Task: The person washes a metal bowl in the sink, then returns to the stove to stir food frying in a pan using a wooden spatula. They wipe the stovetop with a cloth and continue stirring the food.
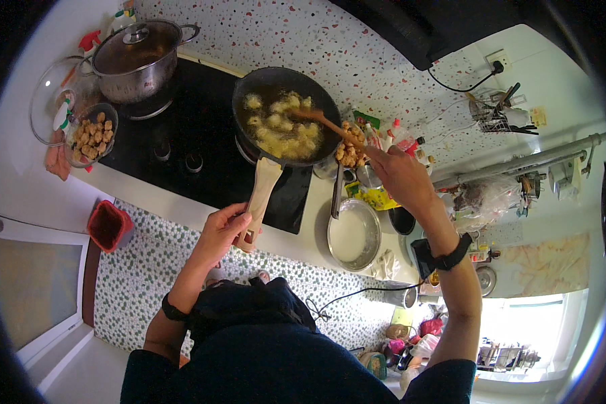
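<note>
My left hand (225, 231) is closed around the pale wooden handle (265, 189) of a dark wok (239, 96) on the right part of the black cooktop. Pale battered pieces (288, 141) lie in oil inside the wok. My right hand (401, 174) grips a wooden spatula (333, 126), whose head is among the pieces. Just right of the wok, browned fried pieces (351, 146) are heaped; their container is mostly hidden. A metal bowl of white batter (351, 235) stands on the counter below them, with a dark handle over its upper edge.
A lidded steel pot (136, 70) stands on the cooktop (182, 146) at left. Beside it are a bowl of fried pieces (91, 136) and a glass lid (45, 86). Bottles and packets (384, 197) crowd the right counter. A red-lined bin (108, 227) is on the floor; a black cable (368, 289) hangs near my right side.
</note>
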`<action>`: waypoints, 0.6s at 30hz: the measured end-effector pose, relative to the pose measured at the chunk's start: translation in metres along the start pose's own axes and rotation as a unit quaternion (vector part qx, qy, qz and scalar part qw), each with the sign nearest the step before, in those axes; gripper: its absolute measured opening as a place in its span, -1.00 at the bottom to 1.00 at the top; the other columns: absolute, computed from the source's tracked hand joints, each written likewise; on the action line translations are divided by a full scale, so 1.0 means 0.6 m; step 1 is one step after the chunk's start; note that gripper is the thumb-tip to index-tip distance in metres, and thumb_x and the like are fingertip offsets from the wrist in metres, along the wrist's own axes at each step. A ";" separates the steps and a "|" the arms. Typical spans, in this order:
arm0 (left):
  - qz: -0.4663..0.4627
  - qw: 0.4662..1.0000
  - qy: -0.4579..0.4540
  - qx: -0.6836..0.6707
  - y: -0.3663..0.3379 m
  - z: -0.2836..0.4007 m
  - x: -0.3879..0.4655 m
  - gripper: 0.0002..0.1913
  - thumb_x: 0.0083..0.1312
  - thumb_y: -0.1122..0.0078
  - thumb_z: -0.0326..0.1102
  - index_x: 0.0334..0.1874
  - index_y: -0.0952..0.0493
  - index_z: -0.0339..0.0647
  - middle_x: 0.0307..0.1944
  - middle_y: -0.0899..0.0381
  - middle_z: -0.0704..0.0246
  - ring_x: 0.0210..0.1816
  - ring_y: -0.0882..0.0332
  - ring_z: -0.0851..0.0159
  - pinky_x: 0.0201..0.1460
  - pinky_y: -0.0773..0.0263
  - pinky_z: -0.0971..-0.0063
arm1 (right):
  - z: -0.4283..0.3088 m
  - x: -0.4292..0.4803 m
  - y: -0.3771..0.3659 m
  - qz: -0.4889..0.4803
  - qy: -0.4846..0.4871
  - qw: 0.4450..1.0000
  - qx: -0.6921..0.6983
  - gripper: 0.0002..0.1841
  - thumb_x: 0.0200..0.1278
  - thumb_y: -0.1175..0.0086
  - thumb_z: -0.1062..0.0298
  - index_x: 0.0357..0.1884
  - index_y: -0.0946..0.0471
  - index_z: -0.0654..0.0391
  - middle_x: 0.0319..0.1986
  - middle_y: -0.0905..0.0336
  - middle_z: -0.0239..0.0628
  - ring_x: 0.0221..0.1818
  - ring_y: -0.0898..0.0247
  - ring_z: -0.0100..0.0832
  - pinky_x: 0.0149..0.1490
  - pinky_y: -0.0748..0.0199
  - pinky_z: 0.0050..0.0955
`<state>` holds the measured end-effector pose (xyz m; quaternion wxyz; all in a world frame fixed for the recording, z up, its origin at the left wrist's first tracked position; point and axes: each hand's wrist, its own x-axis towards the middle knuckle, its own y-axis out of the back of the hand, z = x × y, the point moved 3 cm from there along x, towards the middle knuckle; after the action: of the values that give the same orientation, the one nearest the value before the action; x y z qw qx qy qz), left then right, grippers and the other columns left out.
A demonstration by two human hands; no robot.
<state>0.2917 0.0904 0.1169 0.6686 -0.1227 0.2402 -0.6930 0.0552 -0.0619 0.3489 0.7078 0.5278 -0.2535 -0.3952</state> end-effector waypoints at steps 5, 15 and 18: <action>0.009 1.000 -0.009 0.023 0.000 -0.001 -0.001 -0.60 0.47 -0.06 -0.21 0.22 -0.44 -0.34 -0.28 -0.68 0.25 -0.37 -0.66 0.40 -0.38 -0.60 0.49 | 0.018 0.021 -0.014 0.007 -0.015 0.999 0.038 -0.64 0.37 0.03 0.27 0.19 -0.50 -0.11 -0.31 -0.54 -0.01 -0.26 -0.53 0.01 -0.20 -0.50 -0.08; 0.000 0.999 -0.020 0.035 -0.002 0.006 -0.004 -0.61 0.49 -0.02 -0.21 0.22 -0.43 -0.35 -0.27 -0.68 0.23 -0.38 -0.65 0.40 -0.38 -0.59 0.49 | 0.010 0.046 -0.041 -0.011 0.006 1.000 0.022 -0.63 0.35 0.04 0.27 0.18 -0.52 -0.08 -0.38 -0.55 0.01 -0.25 -0.54 0.03 -0.19 -0.49 -0.06; 0.001 0.999 -0.021 0.030 -0.002 0.003 -0.004 -0.60 0.50 -0.01 -0.22 0.23 -0.42 -0.37 -0.26 -0.68 0.22 -0.37 -0.65 0.40 -0.37 -0.59 0.49 | 0.028 0.017 -0.016 -0.020 0.014 0.999 0.041 -0.65 0.33 0.01 0.29 0.13 -0.56 -0.01 -0.42 -0.56 0.00 -0.25 -0.53 0.02 -0.19 -0.46 -0.08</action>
<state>0.2919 0.0925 0.1195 0.6773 -0.1164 0.2053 -0.6968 0.0451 -0.0804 0.3447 0.6809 0.5666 -0.2488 -0.3917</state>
